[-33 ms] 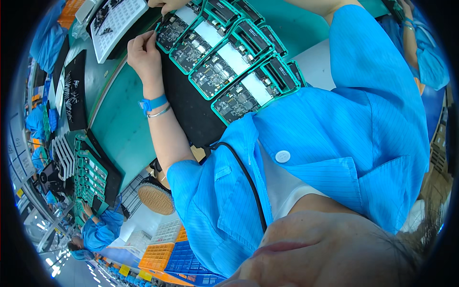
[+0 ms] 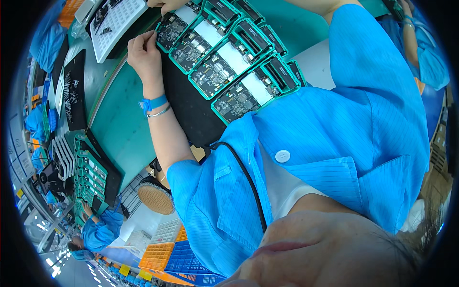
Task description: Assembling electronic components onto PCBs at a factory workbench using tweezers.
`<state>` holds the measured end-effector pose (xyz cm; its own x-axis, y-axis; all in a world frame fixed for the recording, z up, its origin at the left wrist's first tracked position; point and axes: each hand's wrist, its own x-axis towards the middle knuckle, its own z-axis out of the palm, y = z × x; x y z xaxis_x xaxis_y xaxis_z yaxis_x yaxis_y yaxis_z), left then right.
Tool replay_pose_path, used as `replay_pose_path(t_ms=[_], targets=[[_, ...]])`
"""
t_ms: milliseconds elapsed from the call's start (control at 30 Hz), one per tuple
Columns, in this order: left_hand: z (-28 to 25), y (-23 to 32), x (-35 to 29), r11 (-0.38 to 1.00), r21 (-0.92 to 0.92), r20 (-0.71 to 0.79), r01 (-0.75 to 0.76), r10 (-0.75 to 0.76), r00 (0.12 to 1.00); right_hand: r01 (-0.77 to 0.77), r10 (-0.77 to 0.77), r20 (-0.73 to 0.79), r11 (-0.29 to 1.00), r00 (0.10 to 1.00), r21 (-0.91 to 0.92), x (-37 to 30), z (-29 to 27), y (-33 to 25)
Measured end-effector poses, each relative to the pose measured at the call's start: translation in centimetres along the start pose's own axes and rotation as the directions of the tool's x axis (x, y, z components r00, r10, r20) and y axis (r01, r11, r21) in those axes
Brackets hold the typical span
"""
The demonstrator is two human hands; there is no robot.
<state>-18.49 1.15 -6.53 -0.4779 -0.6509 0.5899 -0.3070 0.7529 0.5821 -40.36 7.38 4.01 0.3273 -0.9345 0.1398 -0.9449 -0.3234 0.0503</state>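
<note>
Several teal-green housings with dark circuit boards stand in a slanting row on a black mat [image 2: 191, 107]. At the far end of the row, a housing [image 2: 171, 33] sits between my two hands. My left hand [image 2: 144, 55], with a blue band at the wrist, is at its left corner, thumb and forefinger pinched together. Whatever lies between those fingertips is too small to tell. My right hand [image 2: 167, 5] is partly cut off by the top edge; its bent fingers point down at the same housing's upper corner, and what they hold is hidden.
A white perforated tray [image 2: 114, 36] with small black parts stands beyond my left hand. Left of it lies a black tray [image 2: 75, 93] of thin pieces. More green housings [image 2: 91, 174] stand by a co-worker [image 2: 103, 229] at lower left. Orange crates [image 2: 157, 256] are below.
</note>
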Motion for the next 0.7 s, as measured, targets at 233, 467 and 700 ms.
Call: replay_pose_path(t_ms=[233, 467, 700], targets=[[-0.2, 0.1, -0.5, 0.992, 0.034, 0.016, -0.12, 0.119, 0.993, -0.005, 0.003, 0.05, 0.999, 0.999, 0.048, 0.4, 0.0, 0.0], [-0.6, 0.4, -0.8, 0.994, 0.029, 0.041, -0.107, 0.105, 0.994, 0.012, -0.014, 0.128, 1.0, 0.992, 0.014, 0.7, 0.0, -0.3], [-0.5, 0.4, -0.8, 0.992, 0.044, 0.037, -0.122, 0.121, 0.992, 0.068, -0.067, 0.102, 0.998, 0.993, -0.003, 1.0, 0.9, 0.2]])
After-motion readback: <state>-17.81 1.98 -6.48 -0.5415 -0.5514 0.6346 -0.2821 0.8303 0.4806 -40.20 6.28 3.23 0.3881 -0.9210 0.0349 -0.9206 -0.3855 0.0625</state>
